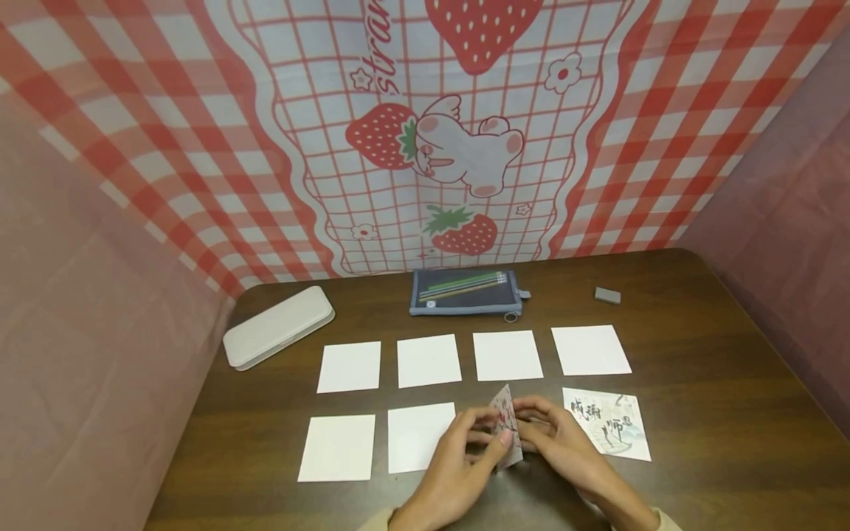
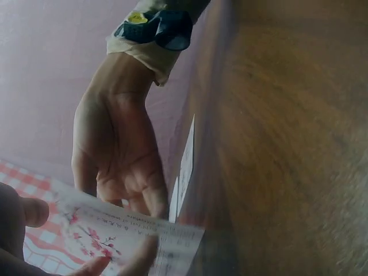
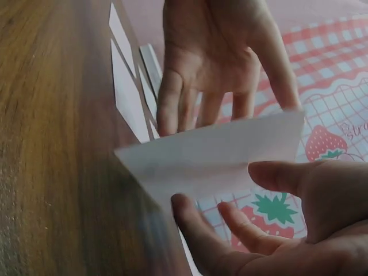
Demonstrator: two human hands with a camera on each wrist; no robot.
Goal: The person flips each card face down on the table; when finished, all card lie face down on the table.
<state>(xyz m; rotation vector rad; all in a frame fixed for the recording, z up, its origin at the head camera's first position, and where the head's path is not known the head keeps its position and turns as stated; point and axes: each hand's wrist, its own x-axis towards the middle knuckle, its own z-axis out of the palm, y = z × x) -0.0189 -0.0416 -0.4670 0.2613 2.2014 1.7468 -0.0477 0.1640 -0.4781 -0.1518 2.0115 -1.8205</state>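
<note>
A card (image 1: 505, 424) printed with pink blossoms stands steeply on edge between the two hands, above the table's near side. My left hand (image 1: 458, 457) holds it from the printed face, the thumb lying across the print. On the other side is my right hand (image 1: 561, 442), its fingers bent against the card. The right wrist view shows the card's plain white back (image 3: 224, 149), with the right thumb (image 3: 273, 172) over it. Just right of the right hand lies a card with black brush characters (image 1: 614, 428).
Several blank white cards (image 1: 348, 366) lie in two rows; one (image 1: 415, 442) is partly behind the left hand. Farther back are a white case (image 1: 279, 327), a blue mesh pouch (image 1: 465, 293) of pencils and a small grey block (image 1: 607, 296). A strawberry-print cloth (image 1: 465, 162) hangs behind.
</note>
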